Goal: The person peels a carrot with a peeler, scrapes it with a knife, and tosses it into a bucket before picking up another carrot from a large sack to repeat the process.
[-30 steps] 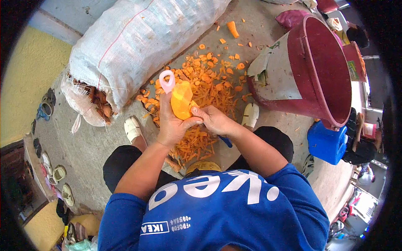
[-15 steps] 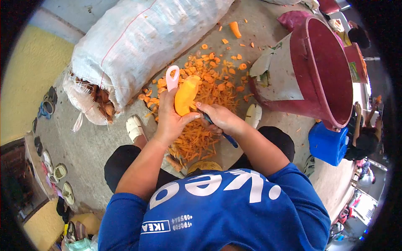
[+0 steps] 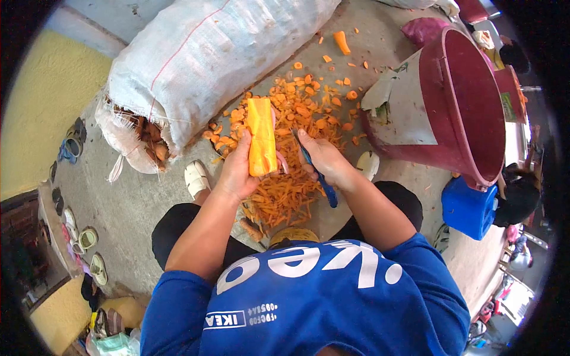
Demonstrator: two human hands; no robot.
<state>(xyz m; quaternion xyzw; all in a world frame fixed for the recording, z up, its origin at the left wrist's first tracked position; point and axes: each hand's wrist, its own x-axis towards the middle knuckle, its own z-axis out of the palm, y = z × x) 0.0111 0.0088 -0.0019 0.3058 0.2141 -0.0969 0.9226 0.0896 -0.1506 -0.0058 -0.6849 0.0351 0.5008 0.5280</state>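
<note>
My left hand (image 3: 236, 172) is wrapped round a peeled orange carrot (image 3: 260, 136), held upright above the peelings. Behind the carrot, parts of a pink-handled tool (image 3: 283, 161) show in the same hand; most of it is hidden. A blue-handled knife (image 3: 328, 193) is gripped in my right hand (image 3: 326, 161), its dark blade end pointing up near the thumb. A small gap separates the knife from the carrot. Below both hands lies a heap of carrot peelings and cut ends (image 3: 291, 196) on the concrete floor.
A white woven sack (image 3: 196, 65) lies at the upper left, unpeeled roots (image 3: 157, 148) at its mouth. To the right stand a large maroon tub (image 3: 409, 142) and a blue jerrycan (image 3: 468, 207). One loose carrot (image 3: 341, 43) lies beyond the heap. Another person (image 3: 519, 196) is at the right edge.
The carrot has turned in my left hand and now shows a flatter, broader side, with the pink tool mostly behind it. My right hand has drawn the knife away to the right.
</note>
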